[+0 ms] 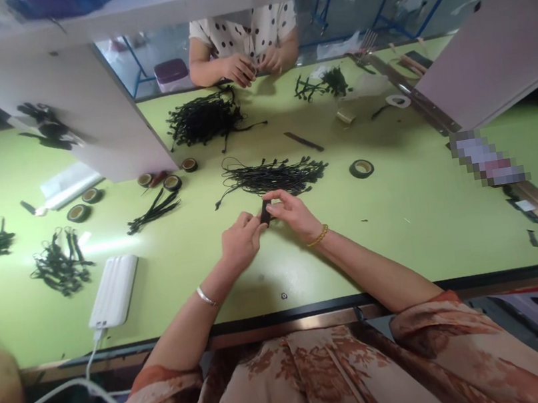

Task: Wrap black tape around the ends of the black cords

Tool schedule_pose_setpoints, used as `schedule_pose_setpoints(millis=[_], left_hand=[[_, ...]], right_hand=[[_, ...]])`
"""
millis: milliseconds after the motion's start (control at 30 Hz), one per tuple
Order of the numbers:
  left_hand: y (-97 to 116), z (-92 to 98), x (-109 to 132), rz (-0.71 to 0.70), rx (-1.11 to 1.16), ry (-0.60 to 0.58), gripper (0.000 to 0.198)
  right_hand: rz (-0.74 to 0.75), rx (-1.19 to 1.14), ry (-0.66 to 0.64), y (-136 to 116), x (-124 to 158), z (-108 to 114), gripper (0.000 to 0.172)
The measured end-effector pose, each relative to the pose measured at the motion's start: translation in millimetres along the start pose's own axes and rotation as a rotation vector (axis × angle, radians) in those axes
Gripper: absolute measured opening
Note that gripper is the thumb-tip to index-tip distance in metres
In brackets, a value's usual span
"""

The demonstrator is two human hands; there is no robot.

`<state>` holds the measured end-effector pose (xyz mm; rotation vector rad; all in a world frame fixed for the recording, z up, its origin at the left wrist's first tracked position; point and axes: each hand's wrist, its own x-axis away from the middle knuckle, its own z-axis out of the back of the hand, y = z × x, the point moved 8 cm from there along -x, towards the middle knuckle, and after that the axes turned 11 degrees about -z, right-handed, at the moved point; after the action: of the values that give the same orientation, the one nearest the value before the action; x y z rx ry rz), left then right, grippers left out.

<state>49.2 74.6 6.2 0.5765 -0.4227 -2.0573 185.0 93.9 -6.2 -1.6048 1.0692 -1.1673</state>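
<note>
Above the near middle of the green table, my left hand [242, 240] and my right hand [295, 214] meet with bent fingers. Between them is a small, dark, flat piece [265, 212], pinched by both hands; its exact kind is too small to make out. Just beyond my fingers lies a loose bundle of thin black cables [275, 175] with small connector ends. A roll of black tape [362, 168] rests to the right of that bundle.
Several tape rolls [172, 183], more black cable bundles [62, 263] and a white power bank [113, 291] lie leftward. Across the table [327, 253], a co-worker's hands [249, 68] are near a cable heap [203, 117]. Upright panels [84, 114] stand under a shelf [219, 3].
</note>
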Motion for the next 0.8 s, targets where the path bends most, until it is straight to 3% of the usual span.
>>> schedule_pose_setpoints(millis=[167,367,500,667,800], left_hand=[[9.3,5.2,3.8,-0.022,-0.067,0.032,0.026],[17.6,-3.2,2.1,-0.167,-0.071,-0.105,0.023],[19.4,-7.7,2.6,-0.178,-0.099,-0.13,0.022],[9.6,-9.1,1.7,-0.071,-0.089,-0.116,0.021],[-10.8,-3.7,0.6,0.107,0.107,-0.005,0.024]], right_hand=[[0.003,-0.028,0.003,-0.3,1.2,-2.5,0.045],[-0.072,-0.155,0.001,4.0,2.8,-2.8,0.051],[-0.004,-0.188,-0.001,-8.4,8.4,-0.8,0.052],[0.093,-0.172,-0.016,-22.8,14.5,0.3,0.051],[0.147,-0.143,-0.018,-24.6,17.3,3.0,0.049]])
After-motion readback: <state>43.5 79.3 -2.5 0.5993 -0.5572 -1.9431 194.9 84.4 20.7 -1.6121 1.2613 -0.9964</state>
